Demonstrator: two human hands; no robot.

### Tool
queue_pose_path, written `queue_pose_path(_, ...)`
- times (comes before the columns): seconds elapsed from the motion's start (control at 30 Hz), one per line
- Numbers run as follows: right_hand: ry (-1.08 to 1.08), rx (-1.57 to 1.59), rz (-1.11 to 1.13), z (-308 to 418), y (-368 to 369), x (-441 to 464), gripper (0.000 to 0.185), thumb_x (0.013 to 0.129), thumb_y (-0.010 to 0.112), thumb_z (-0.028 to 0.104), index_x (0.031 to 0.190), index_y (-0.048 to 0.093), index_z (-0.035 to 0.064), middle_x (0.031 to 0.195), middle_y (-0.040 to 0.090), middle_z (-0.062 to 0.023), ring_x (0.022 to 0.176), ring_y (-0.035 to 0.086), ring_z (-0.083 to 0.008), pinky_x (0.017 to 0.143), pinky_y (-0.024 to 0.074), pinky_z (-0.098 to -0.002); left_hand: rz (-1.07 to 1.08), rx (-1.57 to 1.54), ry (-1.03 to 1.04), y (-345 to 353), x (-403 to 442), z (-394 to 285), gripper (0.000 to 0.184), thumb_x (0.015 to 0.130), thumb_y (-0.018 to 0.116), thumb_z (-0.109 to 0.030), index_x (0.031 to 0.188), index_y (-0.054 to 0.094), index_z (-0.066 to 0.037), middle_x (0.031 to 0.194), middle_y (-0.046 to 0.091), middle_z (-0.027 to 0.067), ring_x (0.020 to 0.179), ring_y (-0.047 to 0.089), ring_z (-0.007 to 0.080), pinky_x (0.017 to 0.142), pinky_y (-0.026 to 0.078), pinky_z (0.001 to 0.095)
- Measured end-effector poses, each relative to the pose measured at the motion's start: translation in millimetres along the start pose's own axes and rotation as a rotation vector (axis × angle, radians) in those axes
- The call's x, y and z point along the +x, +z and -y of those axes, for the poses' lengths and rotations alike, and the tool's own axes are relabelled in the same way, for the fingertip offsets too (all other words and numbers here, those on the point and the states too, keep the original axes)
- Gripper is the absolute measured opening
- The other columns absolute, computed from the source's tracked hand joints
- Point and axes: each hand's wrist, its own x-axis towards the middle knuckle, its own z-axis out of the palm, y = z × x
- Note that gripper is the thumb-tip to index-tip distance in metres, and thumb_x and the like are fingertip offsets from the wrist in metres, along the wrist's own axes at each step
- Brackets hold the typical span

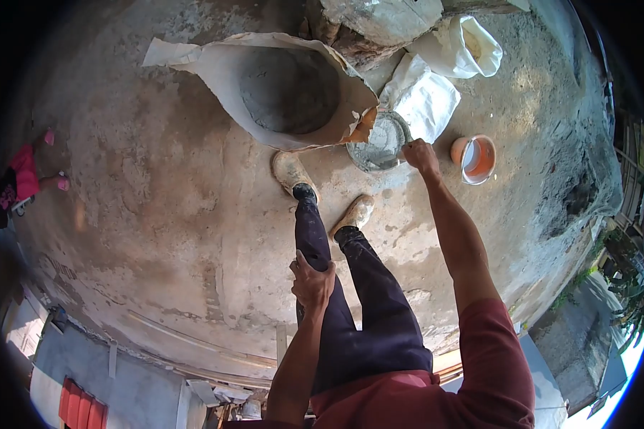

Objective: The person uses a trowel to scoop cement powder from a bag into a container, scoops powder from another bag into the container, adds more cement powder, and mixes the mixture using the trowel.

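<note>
My right hand (421,155) is closed at the right edge of a round bucket (402,129) that has wet grey mix in it. Whether the fingers hold its rim or a handle is too small to tell. My left hand (313,282) rests on my left knee, thumb and fingers apart on either side of the dark trouser leg (315,229). Just beyond my shoes stands a large torn paper sack (218,68), its mouth wide, with grey powder inside. The sack's torn edge overlaps the bucket's left side.
An orange pail (486,159) with a wire handle stands right of the bucket. Behind are a white sheet-like sack (426,100), an upright white sack (483,53) and a large rock (383,18). A person in pink (26,171) is at far left. Planks (193,339) lie behind me.
</note>
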Motion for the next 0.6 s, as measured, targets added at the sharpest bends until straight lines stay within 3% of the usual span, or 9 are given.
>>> queue_pose_path(0.23,-0.021,0.126,-0.002,33,-26,33,0.036,0.085,0.058,0.030,0.101,0.072,0.0008,0.107,0.069,-0.0259,0.104,0.066,-0.0418,0.090,0.0522,-0.0460,0.000,-0.003,0.007,-4,3,-1,0.091,0.079,0.072,-0.047,0.150,0.033,-0.006,0.139,0.046,0.0181,0.100,0.067,0.0418,0.088,0.053,0.0520)
queue_pose_path(0.33,-0.028,0.087,-0.105,41,-26,45,0.037,0.085,0.059,0.031,0.102,0.072,0.0015,0.107,0.069,-0.0262,0.104,0.066,-0.0421,0.091,0.0520,-0.0467,0.003,-0.002,0.011,-7,3,-3,0.091,0.079,0.072,-0.048,0.150,0.033,-0.007,0.139,0.046,0.0180,0.100,0.067,0.0414,0.088,0.053,0.0516)
queue_pose_path(0.6,-0.073,0.060,-0.126,45,-30,49,0.038,0.086,0.059,0.034,0.102,0.073,0.0024,0.107,0.068,-0.0278,0.105,0.065,-0.0423,0.092,0.0516,-0.0472,-0.002,0.008,0.009,-9,4,-4,0.091,0.078,0.072,-0.049,0.150,0.034,-0.007,0.137,0.047,0.0182,0.098,0.067,0.0412,0.088,0.053,0.0516)
